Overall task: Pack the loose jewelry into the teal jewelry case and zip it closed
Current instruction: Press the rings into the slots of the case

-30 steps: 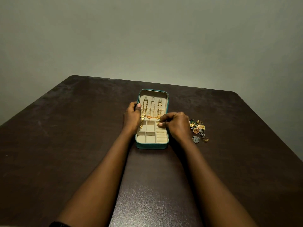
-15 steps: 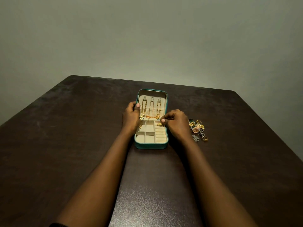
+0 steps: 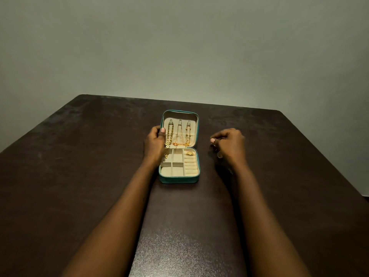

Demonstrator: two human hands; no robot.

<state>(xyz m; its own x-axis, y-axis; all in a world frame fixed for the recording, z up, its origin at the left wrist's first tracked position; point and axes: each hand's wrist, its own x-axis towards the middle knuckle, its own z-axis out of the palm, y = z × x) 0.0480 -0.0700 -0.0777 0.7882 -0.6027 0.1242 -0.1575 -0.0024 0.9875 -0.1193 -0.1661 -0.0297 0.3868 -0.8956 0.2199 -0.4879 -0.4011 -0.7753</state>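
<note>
The jewelry case (image 3: 179, 179) lay open mid-tabletop (image 3: 79, 176), its lid (image 3: 176, 116) toward the far edge. Three chains (image 3: 178, 134) hung side by side in the lid, and a ring (image 3: 189, 153) sat in the base's far right corner. The left hand (image 3: 154, 145) was at the case's left side; the right hand (image 3: 229, 144) was apart to its right.

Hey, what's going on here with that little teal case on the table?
A person is packing jewelry into the open case. The left hand grips the left edge of the lid. Three necklaces hang inside the lid, and a gold ring sits at the far end of the ring rolls. The right hand is off to the case's right, fingers curled over the table; whether it holds anything can't be seen. The case is not yet zipped.
</note>
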